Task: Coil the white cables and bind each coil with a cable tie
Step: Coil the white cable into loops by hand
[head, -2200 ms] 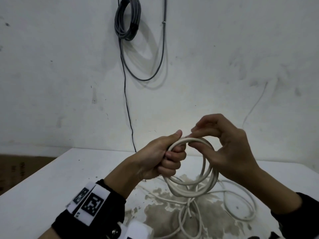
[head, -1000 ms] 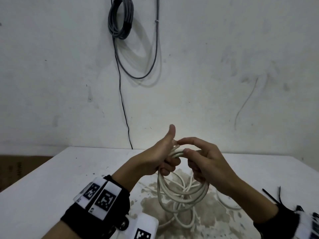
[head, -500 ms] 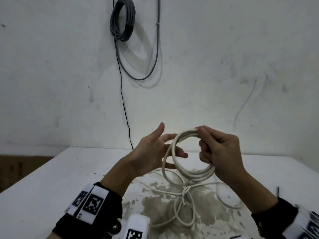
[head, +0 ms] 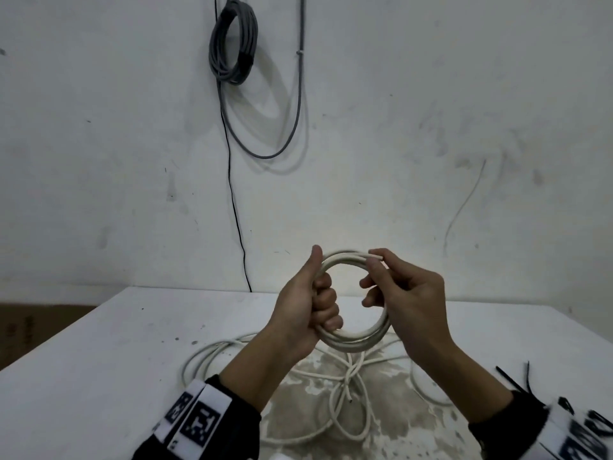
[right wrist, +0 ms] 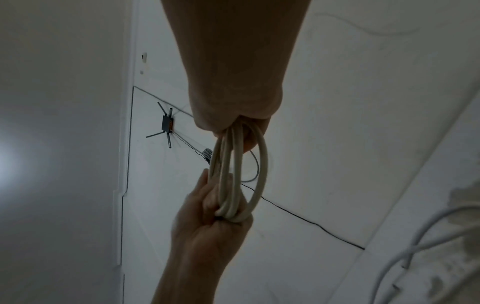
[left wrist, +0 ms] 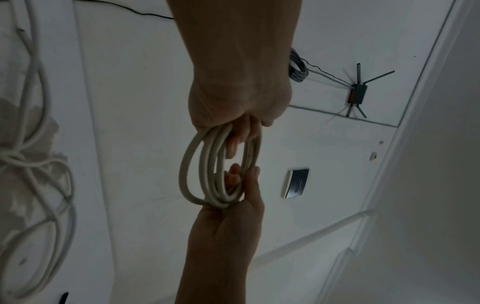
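A white cable coil (head: 353, 341) of several loops hangs in the air above the table between both hands. My left hand (head: 306, 307) grips its left side, fingers curled round the loops and thumb up along the top. My right hand (head: 403, 293) holds the right side and pinches the cable's cut end (head: 376, 259) against the top of the coil. The same coil (left wrist: 207, 170) shows in the left wrist view and again, as the coil (right wrist: 239, 176), in the right wrist view. Black cable ties (head: 517, 381) lie at the right by my right sleeve.
More loose white cables (head: 345, 396) lie tangled on the stained white table (head: 99, 353) under my hands. A grey cable coil (head: 234, 41) hangs on the wall behind, with a thin black wire (head: 232, 194) running down. A cardboard box (head: 30, 327) sits at the left.
My left hand, open beside the coil half a second ago, has closed round its left side. The right hand has shifted to pinch the cable end at the top.
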Action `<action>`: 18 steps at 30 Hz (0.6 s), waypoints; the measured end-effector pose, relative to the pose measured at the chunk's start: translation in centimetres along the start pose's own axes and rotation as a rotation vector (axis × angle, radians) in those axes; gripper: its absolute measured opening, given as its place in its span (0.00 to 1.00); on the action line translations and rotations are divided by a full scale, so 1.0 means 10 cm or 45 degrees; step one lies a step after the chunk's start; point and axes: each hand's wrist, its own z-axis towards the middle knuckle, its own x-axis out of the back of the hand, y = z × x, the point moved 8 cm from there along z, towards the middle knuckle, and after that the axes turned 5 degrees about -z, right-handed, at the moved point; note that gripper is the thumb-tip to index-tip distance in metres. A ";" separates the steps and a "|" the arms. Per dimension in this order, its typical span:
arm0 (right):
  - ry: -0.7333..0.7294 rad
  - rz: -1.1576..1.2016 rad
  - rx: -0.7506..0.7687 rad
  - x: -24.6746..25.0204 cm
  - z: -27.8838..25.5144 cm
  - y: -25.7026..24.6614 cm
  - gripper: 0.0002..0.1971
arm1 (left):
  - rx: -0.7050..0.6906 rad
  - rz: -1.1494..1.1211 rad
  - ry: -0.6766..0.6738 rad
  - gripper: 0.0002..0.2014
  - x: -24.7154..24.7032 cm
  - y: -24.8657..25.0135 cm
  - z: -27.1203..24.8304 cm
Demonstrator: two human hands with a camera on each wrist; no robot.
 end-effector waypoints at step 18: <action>-0.312 -0.134 -0.081 -0.16 0.01 0.16 0.13 | -0.131 0.313 -0.011 0.21 0.09 0.06 0.02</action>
